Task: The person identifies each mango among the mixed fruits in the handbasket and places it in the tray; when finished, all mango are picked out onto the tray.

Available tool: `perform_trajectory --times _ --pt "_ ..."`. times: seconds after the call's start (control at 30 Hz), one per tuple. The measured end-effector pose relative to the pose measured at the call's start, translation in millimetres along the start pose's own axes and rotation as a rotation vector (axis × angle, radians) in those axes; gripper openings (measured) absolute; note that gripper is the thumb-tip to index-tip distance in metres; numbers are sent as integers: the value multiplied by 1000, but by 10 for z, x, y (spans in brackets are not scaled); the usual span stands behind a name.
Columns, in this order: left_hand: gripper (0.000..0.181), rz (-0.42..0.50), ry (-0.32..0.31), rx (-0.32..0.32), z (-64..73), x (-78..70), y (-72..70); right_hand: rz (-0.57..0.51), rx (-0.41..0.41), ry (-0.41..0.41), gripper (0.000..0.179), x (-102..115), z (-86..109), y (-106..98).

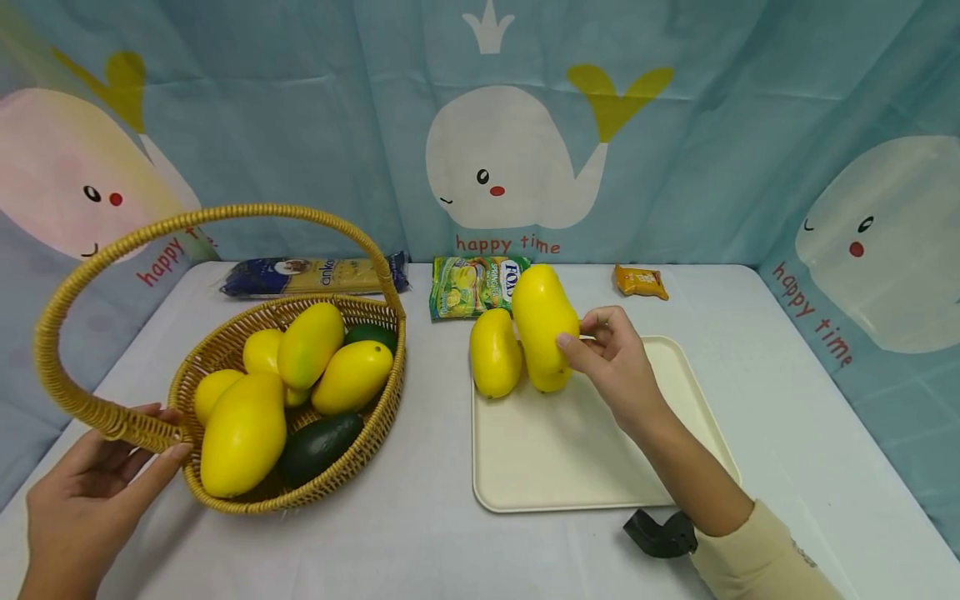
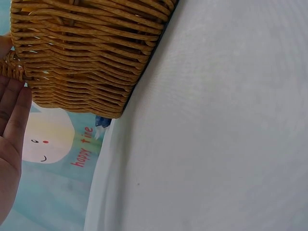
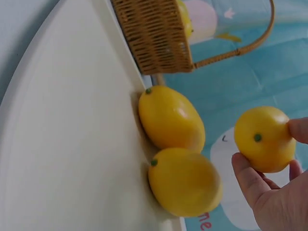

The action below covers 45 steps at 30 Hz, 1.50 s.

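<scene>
My left hand (image 1: 86, 500) grips the wicker basket (image 1: 375, 450) where its tall handle (image 1: 63, 367) meets the rim. Several yellow mangoes (image 1: 243, 433) and dark green fruits (image 1: 321, 450), avocado-like, lie in the basket. Over the back of the cream tray (image 1: 570, 467), my right hand (image 1: 618, 375) holds a yellow mango (image 1: 542, 312) between thumb and fingers. The right wrist view shows this held mango (image 3: 264, 139) raised apart from two others. Those two, a left mango (image 1: 496, 354) and a right mango (image 1: 551, 382) partly hidden in the head view, lie at the tray's back edge.
Behind the basket lies a blue pasta packet (image 1: 315, 277). A green candy bag (image 1: 468, 287) sits behind the tray, with a small orange packet (image 1: 641, 282) farther right. A black curved object (image 1: 662, 533) is by the right forearm. A printed curtain (image 1: 315, 150) hangs behind.
</scene>
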<state>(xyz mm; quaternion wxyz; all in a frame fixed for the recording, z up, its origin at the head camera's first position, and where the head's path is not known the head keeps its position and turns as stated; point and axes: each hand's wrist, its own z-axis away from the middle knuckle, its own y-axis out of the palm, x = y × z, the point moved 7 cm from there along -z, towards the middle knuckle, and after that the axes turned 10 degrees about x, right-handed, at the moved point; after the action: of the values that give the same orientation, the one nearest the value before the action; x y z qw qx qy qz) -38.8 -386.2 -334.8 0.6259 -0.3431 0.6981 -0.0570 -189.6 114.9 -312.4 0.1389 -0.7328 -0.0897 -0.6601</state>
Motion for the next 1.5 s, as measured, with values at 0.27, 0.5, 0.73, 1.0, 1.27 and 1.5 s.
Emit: perform_trajectory --times 0.27,0.5,0.73,1.0,1.27,1.5 --pt "57 -15 17 -5 17 -61 -11 8 -55 4 25 -24 63 -226" --pt "57 -17 7 -5 18 -62 0 8 -99 17 26 -55 88 -455" --pt "57 -20 2 -3 28 -63 7 45 -128 111 32 -144 47 -661" --pt "56 -23 6 -3 31 -71 5 161 -64 267 57 -343 14 -753" --pt "59 -12 -1 -12 20 -52 3 253 25 397 63 -531 -7 -759" --pt "58 -30 4 -11 19 -55 -2 238 39 397 65 -575 -13 -741"
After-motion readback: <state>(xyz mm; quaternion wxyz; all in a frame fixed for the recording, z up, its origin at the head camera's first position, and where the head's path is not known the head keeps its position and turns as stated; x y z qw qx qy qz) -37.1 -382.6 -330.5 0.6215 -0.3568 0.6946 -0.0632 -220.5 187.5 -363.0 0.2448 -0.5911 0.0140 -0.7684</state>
